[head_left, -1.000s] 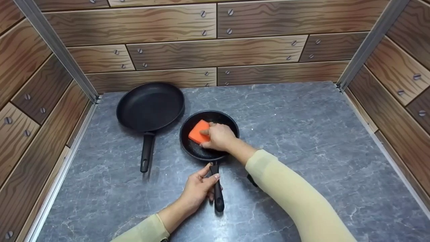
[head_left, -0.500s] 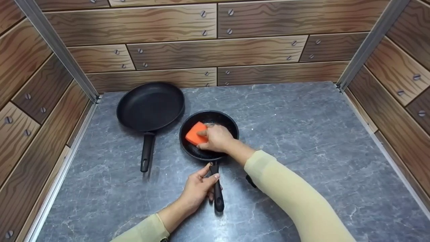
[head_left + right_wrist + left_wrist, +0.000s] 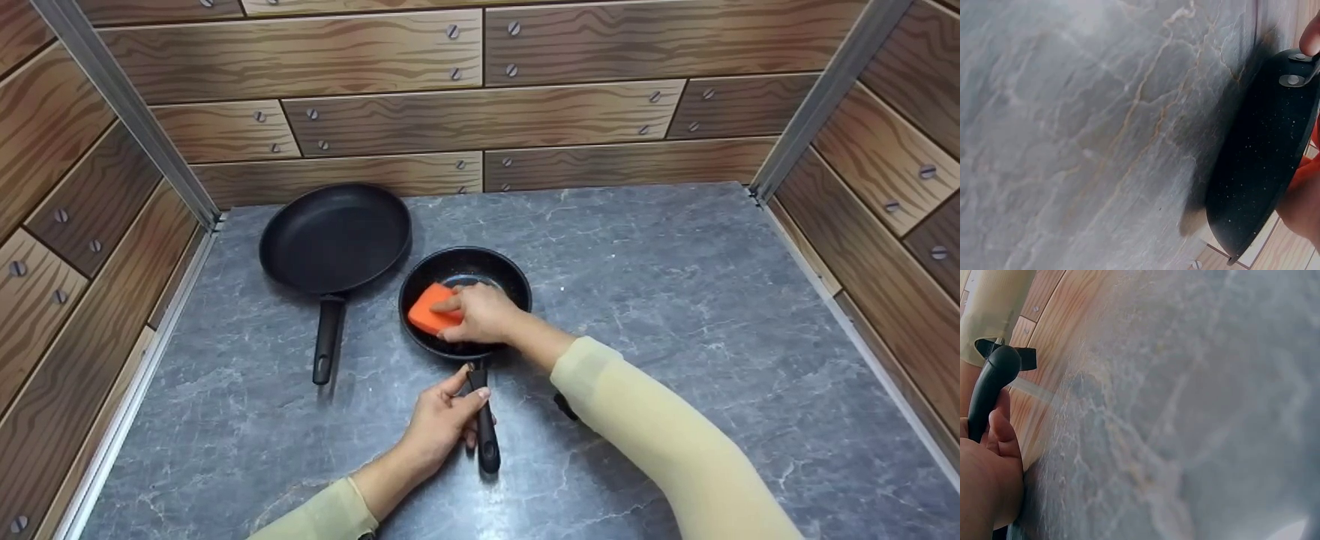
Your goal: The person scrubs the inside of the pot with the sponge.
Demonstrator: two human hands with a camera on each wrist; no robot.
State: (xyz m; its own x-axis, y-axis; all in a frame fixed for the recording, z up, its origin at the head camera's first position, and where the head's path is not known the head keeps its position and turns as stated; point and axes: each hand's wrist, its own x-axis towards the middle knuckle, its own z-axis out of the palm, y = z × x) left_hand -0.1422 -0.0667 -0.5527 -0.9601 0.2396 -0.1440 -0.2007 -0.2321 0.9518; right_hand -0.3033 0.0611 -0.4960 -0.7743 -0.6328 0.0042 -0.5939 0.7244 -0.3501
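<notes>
A small black frying pan (image 3: 487, 262) sits mid-table with its handle (image 3: 488, 442) toward me. My left hand (image 3: 439, 420) grips that handle near the pan, thumb on top; the left wrist view shows the handle's rounded end (image 3: 999, 368) above the fingers. Inside the pan my right hand (image 3: 484, 311) holds an orange sponge (image 3: 429, 311) against the left part of the pan, fingers spread over it. In the right wrist view the pan's speckled outer side (image 3: 1266, 140) hides most of that hand (image 3: 1300, 205).
A larger black frying pan (image 3: 337, 240) stands at the back left, handle (image 3: 327, 345) pointing forward. The grey marble-patterned table (image 3: 660, 285) is enclosed by wood-plank panels (image 3: 480, 120) at the back and both sides.
My right hand has moved the sponge left and toward me inside the small pan. The left hand keeps its grip on the handle, and the larger pan stays put.
</notes>
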